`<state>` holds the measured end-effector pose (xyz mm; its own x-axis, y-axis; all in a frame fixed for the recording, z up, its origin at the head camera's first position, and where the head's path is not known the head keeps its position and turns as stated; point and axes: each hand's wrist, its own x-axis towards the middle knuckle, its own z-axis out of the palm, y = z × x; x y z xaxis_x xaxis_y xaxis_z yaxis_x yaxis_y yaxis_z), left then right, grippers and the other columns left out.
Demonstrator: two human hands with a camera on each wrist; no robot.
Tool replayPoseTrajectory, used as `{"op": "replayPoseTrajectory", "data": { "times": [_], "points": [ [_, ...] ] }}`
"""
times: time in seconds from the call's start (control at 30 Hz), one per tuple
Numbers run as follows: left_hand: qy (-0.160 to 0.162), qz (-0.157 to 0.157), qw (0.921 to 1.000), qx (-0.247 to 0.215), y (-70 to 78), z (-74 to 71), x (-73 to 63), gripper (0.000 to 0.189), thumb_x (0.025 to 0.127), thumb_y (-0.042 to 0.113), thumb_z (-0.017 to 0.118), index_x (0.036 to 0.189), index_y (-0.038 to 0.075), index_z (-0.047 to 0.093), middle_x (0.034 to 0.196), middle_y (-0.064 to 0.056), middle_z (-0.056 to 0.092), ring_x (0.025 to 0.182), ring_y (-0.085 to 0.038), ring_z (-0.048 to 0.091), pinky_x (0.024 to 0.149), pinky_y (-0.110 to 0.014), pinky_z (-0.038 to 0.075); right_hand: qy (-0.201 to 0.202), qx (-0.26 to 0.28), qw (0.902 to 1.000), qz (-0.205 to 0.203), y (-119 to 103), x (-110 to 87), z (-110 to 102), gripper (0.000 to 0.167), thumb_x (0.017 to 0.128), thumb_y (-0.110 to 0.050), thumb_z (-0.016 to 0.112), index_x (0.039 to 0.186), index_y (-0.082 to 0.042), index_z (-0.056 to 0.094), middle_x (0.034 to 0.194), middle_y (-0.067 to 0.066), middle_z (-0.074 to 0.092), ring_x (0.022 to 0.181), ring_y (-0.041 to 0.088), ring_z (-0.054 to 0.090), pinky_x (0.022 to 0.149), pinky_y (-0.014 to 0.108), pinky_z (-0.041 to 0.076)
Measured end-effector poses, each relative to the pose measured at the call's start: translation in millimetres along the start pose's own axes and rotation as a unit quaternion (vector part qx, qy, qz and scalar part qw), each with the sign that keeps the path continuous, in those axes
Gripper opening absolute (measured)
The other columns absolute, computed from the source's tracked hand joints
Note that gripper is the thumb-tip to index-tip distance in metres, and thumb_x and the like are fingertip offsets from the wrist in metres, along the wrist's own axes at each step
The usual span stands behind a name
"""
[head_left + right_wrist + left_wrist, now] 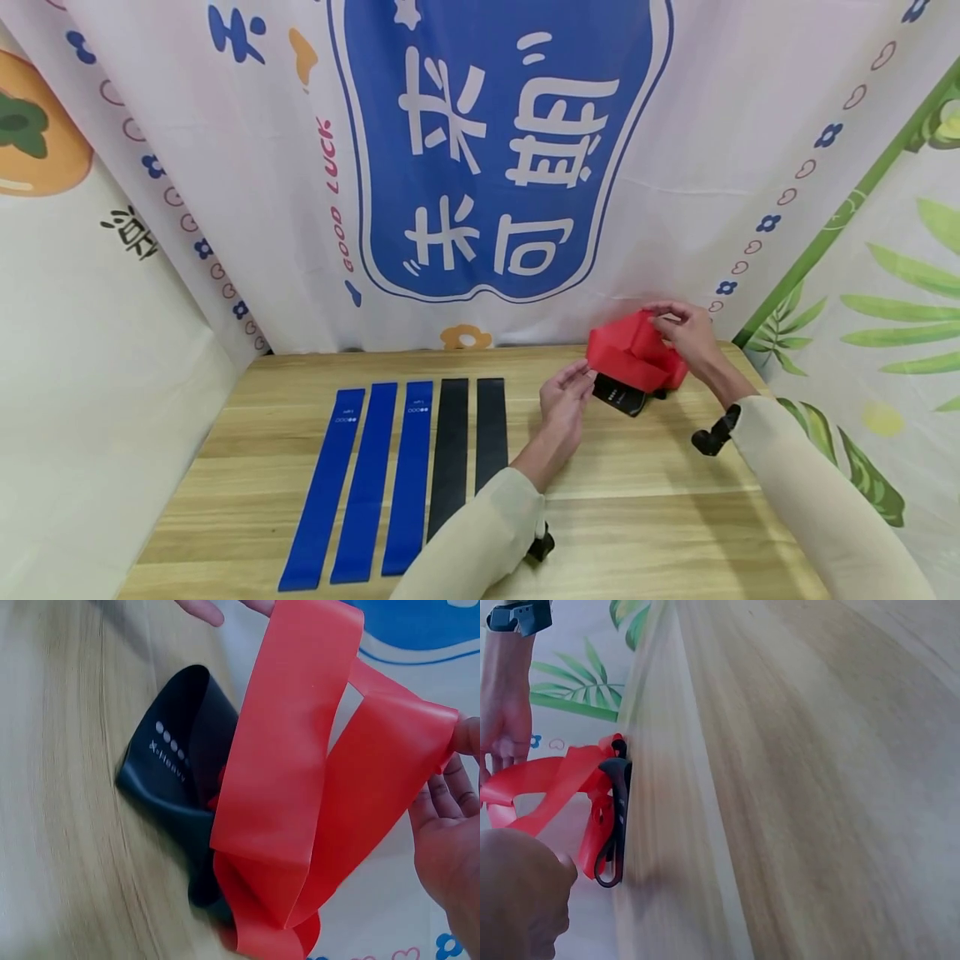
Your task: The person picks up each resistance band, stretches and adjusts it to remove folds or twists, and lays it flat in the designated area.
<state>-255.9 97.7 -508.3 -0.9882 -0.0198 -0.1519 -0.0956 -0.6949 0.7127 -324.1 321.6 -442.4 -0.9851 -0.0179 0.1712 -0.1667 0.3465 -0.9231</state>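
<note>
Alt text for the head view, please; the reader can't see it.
A person's left hand and right hand hold red banding over a partly covered black band at the far right of a wooden table. To the left, three blue bands and two black bands lie flat in a row, the latter partly behind the left sleeve.

A smooth, wide red band (pixel 626 368) is held up in loose, twisted loops at the far right. Under it lies a black band (pixel 619 395), bowed open, printed "X-Heavy"; the two appear to touch, though folds hide much.
</note>
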Motion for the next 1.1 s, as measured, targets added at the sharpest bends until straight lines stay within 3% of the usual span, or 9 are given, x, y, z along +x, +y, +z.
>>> {"op": "replayPoseTrajectory", "data": {
  "times": [0.07,0.17,0.4,0.53,0.77,0.9,1.1],
  "points": [
    [0.008,0.015,0.9998,0.006,0.0,1.4,0.3,0.028,0.088,-0.012,0.076,0.116,-0.008,0.074,0.096,-0.004,0.073,0.079,-0.009,0.064,0.075,-0.021,0.056,0.001,0.003,1.0,-0.003,-4.2,-0.9,1.6,0.031,0.106,-0.01,0.062,0.134,0.001,0.067,0.113,-0.003,0.065,0.086,0.006,0.068,0.07,0.023,0.059],
    [0.023,0.037,0.9988,0.022,-0.4,3.3,0.8,0.027,0.085,-0.01,0.079,0.112,-0.006,0.075,0.091,-0.003,0.072,0.075,-0.009,0.06,0.066,-0.018,0.049,0.001,0.008,0.9999,-0.006,-10.0,-2.5,4.4,0.03,0.106,-0.009,0.061,0.133,0.001,0.068,0.113,-0.003,0.066,0.089,0.007,0.07,0.073,0.024,0.061],
    [0.053,0.064,0.9965,0.009,0.9,7.0,2.1,0.027,0.08,-0.015,0.081,0.104,-0.004,0.076,0.088,-0.006,0.071,0.078,-0.011,0.068,0.072,-0.021,0.059,-0.001,0.012,0.9997,-0.022,-18.2,-4.4,8.5,0.028,0.106,-0.01,0.063,0.131,0.0,0.069,0.11,-0.008,0.069,0.087,0.006,0.072,0.072,0.026,0.062],
    [0.062,0.061,0.9962,0.002,3.4,5.6,3.0,0.028,0.08,-0.018,0.081,0.105,-0.007,0.074,0.091,-0.008,0.069,0.081,-0.014,0.068,0.073,-0.022,0.06,-0.002,0.038,0.9975,-0.06,-23.7,-3.5,9.3,0.027,0.104,-0.004,0.063,0.128,0.008,0.067,0.108,-0.009,0.07,0.091,0.003,0.071,0.077,0.019,0.06],
    [0.033,0.035,0.9988,-0.001,8.7,0.2,3.0,0.032,0.084,-0.017,0.079,0.114,-0.012,0.071,0.093,-0.007,0.068,0.082,-0.013,0.066,0.072,-0.021,0.059,-0.005,0.056,0.9938,-0.096,-40.2,-2.6,6.8,0.026,0.103,0.001,0.064,0.127,0.011,0.067,0.108,-0.006,0.07,0.095,0.004,0.071,0.083,0.018,0.06],
    [0.006,0.042,0.9989,0.017,11.6,-2.4,3.1,0.038,0.086,-0.017,0.076,0.123,-0.017,0.067,0.097,-0.006,0.072,0.086,-0.013,0.07,0.075,-0.022,0.059,0.003,0.044,0.9943,-0.097,-51.9,-3.5,5.6,0.026,0.104,-0.002,0.064,0.128,0.009,0.068,0.107,-0.005,0.071,0.094,0.007,0.072,0.083,0.02,0.061],
    [-0.02,0.072,0.9951,0.064,17.3,-8.1,1.7,0.029,0.086,-0.013,0.079,0.115,-0.007,0.076,0.102,-0.008,0.077,0.091,-0.016,0.074,0.08,-0.024,0.062,0.007,0.032,0.9942,-0.103,-66.5,-5.1,4.5,0.027,0.105,-0.005,0.065,0.129,0.007,0.069,0.106,-0.006,0.072,0.092,0.009,0.073,0.085,0.02,0.06]
  ]
}}
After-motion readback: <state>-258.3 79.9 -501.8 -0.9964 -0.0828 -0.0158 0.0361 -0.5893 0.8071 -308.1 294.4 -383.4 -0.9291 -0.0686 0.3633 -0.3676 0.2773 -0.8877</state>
